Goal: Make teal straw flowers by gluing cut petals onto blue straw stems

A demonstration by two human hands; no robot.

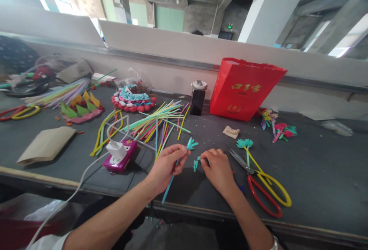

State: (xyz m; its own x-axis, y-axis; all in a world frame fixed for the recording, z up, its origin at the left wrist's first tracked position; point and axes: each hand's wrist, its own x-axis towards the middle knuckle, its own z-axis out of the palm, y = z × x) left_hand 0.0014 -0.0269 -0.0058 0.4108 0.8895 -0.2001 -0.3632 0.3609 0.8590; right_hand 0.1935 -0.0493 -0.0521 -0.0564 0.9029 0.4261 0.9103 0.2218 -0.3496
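Note:
My left hand [169, 162] pinches a blue pipe-cleaner stem [169, 186] topped with a small teal flower [191, 144]; the stem's lower end points down toward the table edge. Close to it, my right hand [217, 167] rests on the table with curled fingers, thumb and fingertips closed at a short teal pipe-cleaner piece [198, 158]. A few more cut teal pieces [195, 165] lie just left of those fingertips. To the right are scissors [253, 177] with one red and one yellow handle, blades partly under or against a teal flower [244, 143] on a stem.
Behind my hands lies a pile of coloured pipe cleaners [161, 119]. A purple power strip [120, 158] with a white plug and cable stands left. Farther back are a dark bottle [198, 98], a red bag [244, 89], beaded wreaths [133, 98] and finished flowers [280, 127].

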